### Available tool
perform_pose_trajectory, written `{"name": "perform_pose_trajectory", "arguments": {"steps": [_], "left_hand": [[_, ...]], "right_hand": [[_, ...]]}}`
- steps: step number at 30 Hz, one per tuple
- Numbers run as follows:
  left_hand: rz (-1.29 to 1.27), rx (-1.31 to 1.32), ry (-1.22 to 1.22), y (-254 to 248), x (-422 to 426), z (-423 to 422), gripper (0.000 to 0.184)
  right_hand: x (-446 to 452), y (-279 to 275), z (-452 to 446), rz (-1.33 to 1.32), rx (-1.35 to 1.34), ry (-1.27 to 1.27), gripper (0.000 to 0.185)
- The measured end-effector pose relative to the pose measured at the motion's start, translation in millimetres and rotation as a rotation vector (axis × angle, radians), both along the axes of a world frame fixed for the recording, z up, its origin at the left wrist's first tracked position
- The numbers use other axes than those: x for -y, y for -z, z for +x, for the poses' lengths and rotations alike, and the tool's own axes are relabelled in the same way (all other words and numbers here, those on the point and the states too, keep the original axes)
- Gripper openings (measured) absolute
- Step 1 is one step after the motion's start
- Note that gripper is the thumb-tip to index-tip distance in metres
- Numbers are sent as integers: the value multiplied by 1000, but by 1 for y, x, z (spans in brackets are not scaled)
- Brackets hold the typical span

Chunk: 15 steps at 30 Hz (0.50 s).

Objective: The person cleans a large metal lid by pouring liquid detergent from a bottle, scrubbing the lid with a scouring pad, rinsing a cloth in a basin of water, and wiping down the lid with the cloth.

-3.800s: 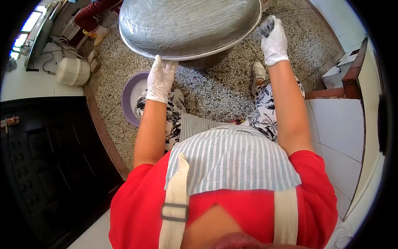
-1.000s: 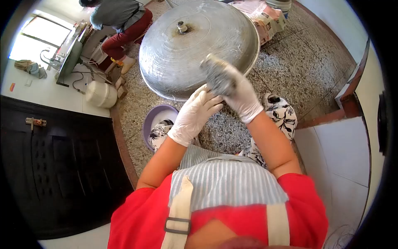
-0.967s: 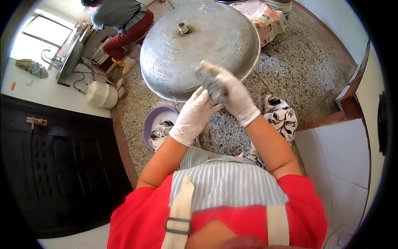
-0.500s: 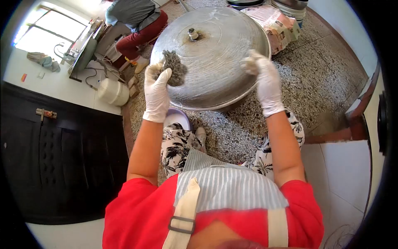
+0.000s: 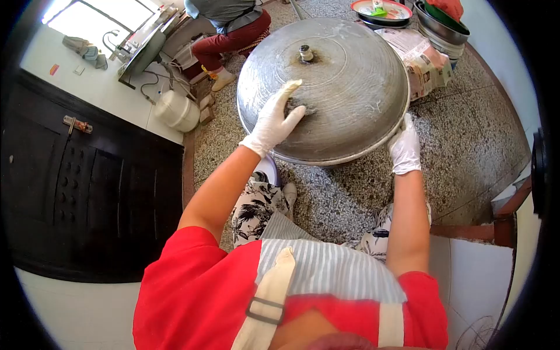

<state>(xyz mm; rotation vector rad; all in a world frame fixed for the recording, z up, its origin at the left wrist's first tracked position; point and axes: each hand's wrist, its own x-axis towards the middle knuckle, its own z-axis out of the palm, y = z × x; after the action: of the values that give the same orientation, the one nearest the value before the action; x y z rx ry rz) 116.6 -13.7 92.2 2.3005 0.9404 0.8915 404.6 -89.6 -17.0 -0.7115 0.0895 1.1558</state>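
Note:
A large, domed metal pot lid [image 5: 350, 87] with a small knob [image 5: 305, 53] fills the upper middle, its surface streaked and wet-looking. On its left front, my gloved left hand [image 5: 273, 121] holds a grey steel wool pad [image 5: 299, 105] against the metal. Most of the pad is hidden under the palm, and the thumb and fingers reach around it. At the lid's right front rim, my gloved right hand [image 5: 405, 147] is closed on the edge, its fingertips partly hidden. Whatever lies beneath the lid is mostly out of sight.
A purple-rimmed basin [image 5: 269, 169] sits near my left leg. Behind the lid are a printed paper sack [image 5: 423, 61], metal bowls [image 5: 446, 29] and a red-rimmed tray [image 5: 382, 8]. Another person [image 5: 236, 32] sits at the upper left beside a sink [image 5: 143, 55]. A black door [image 5: 87, 186] stands left.
My left hand has brought the steel wool pad from above the lid's left edge onto its surface. My right hand has lowered to the right rim. The view has shifted slightly.

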Motion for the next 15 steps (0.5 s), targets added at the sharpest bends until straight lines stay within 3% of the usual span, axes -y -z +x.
{"name": "perform_pose_trajectory", "arguments": {"steps": [3, 8, 15], "left_hand": [[63, -111, 11, 45, -36, 11, 46], [440, -273, -123, 22, -7, 30, 36], [486, -290, -160, 24, -7, 30, 33]], "right_hand": [[-2, 1, -8, 123, -17, -33, 47], [-4, 4, -10, 51, 1, -40, 53], [-14, 28, -4, 98, 30, -23, 51]]}}
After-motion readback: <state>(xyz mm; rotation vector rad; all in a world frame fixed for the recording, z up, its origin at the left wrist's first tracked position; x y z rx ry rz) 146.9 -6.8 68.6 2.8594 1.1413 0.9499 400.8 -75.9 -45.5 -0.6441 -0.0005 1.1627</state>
